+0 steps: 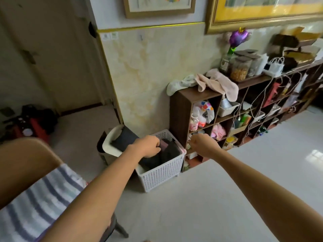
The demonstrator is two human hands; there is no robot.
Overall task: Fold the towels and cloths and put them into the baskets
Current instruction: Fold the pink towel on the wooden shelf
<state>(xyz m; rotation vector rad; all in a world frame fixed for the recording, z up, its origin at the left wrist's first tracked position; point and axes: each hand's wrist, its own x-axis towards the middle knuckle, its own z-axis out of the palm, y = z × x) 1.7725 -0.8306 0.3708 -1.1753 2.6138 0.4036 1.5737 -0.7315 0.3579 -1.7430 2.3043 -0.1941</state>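
A white perforated basket [162, 173] stands on the floor beside a dark shelf unit and holds folded dark and pink cloths [170, 151]. My left hand [146, 145] is over the basket's left side, its fingers curled on a dark folded cloth [150, 161] inside. My right hand [202, 144] hovers to the right of the basket in front of the shelf, fingers curled into a fist, holding nothing. Behind stands a second, pale basket [109, 138] with a dark folded cloth [125, 137] in it. A striped towel [35, 198] lies on a chair at the lower left.
The dark wooden shelf unit [180, 109] along the wall carries a crumpled pink towel [218, 82] and a white cloth [176, 84] on top, with jars and cables further right. The wooden chair back [26, 154] is at my left. Pale floor spreads to the right.
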